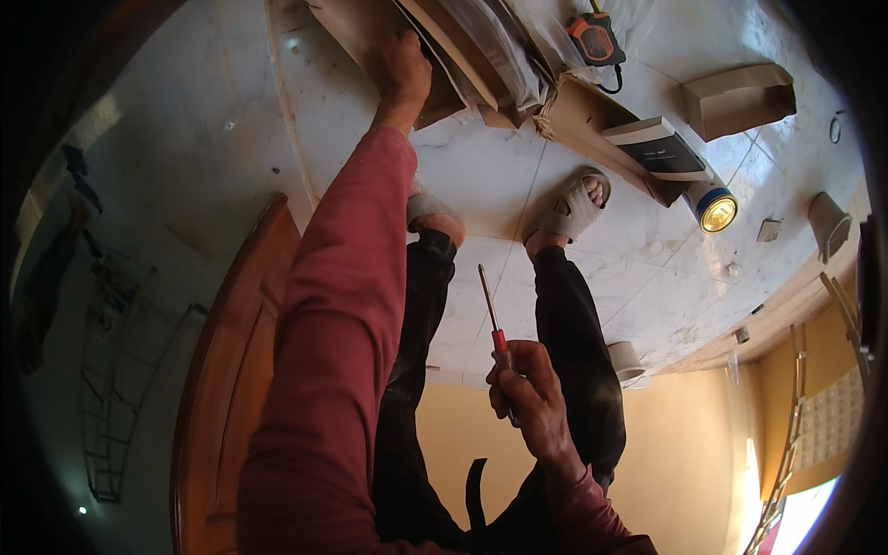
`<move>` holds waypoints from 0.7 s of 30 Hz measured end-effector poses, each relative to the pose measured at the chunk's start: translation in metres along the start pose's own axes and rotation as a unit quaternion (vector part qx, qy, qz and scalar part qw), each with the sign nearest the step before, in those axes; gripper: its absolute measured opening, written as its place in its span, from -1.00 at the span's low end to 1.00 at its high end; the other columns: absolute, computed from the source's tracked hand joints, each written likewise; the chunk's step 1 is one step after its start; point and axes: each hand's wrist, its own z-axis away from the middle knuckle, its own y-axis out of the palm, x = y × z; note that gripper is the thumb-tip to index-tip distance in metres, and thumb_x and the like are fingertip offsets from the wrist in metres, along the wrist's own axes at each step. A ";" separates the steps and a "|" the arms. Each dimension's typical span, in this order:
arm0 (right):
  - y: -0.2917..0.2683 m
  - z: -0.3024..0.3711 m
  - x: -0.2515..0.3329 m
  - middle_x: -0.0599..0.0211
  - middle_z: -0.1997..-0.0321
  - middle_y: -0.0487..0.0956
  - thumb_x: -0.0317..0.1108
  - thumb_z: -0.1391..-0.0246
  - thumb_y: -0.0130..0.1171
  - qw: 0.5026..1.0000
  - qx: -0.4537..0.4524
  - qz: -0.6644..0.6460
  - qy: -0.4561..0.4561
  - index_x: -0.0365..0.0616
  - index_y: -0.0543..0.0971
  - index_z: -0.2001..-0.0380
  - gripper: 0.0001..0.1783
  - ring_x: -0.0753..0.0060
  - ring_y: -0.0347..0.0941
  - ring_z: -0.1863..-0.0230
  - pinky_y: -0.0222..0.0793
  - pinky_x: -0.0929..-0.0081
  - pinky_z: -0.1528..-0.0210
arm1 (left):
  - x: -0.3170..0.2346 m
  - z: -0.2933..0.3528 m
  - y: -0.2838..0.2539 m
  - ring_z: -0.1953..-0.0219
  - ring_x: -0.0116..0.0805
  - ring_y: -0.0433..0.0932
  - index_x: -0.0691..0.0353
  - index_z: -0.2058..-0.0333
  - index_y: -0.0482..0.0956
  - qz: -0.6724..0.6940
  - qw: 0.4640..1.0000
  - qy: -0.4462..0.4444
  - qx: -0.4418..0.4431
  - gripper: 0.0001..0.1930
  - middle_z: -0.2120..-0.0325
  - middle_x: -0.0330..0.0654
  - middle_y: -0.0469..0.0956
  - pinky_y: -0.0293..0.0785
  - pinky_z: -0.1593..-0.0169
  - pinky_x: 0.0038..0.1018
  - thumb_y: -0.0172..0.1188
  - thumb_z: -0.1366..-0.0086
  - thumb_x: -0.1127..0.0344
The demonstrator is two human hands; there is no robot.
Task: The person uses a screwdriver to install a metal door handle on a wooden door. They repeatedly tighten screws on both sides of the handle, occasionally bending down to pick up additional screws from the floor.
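My right hand is closed around the handle of a screwdriver, a red and clear grip with a long metal shaft. Its tip points away from me, over the floor between my feet. My left hand reaches far forward to a long opened cardboard box and touches its inner side. The fingers of that hand are mostly hidden in shadow and against the cardboard. Further cardboard strips and clear plastic wrapping lie just right of it.
An orange and black tape measure, a small open carton, a black and white box and a lit torch lie to the right on the tiled floor. A wooden door stands at left; a metal frame lies beyond it.
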 end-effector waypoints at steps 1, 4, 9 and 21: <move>0.001 0.001 0.001 0.23 0.30 0.47 -0.35 -0.19 -0.05 1.000 -0.004 -0.005 -0.004 -0.26 0.34 0.05 -0.70 0.57 0.37 0.45 0.33 0.53 0.41 | 0.000 0.001 0.004 0.18 0.24 0.52 0.35 0.40 0.49 0.008 1.000 -0.009 0.005 -0.86 0.30 0.21 0.50 0.45 0.14 -0.05 0.22 -0.02 0.51; 0.000 0.000 0.003 0.24 0.31 0.47 -0.34 -0.20 -0.05 1.000 -0.017 -0.017 -0.010 -0.25 0.34 0.06 -0.71 0.58 0.38 0.45 0.32 0.53 0.43 | 0.001 0.004 0.008 0.19 0.24 0.52 0.37 0.40 0.48 0.020 0.999 -0.022 0.022 -0.85 0.33 0.20 0.50 0.45 0.13 -0.06 0.23 -0.02 0.51; 0.003 0.001 0.006 0.29 0.32 0.47 -0.33 -0.20 -0.03 1.000 -0.014 0.000 -0.028 -0.22 0.35 0.06 -0.71 0.59 0.36 0.49 0.26 0.57 0.48 | 0.010 0.007 0.003 0.18 0.12 0.55 0.38 0.30 0.46 0.044 0.997 -0.054 0.021 -0.83 0.33 0.13 0.53 0.47 0.10 -0.12 0.20 -0.11 0.51; 0.003 0.008 -0.025 0.33 0.40 0.49 -0.14 -0.29 0.01 0.998 -0.030 -0.035 -0.031 -0.06 0.36 -0.12 -0.59 0.62 0.33 0.62 0.25 0.61 0.64 | -0.037 0.108 -0.166 0.41 -0.54 0.53 0.25 0.37 0.64 0.456 0.853 -0.254 0.005 -0.72 0.50 -0.26 0.61 0.45 0.28 -0.54 0.35 -0.15 0.12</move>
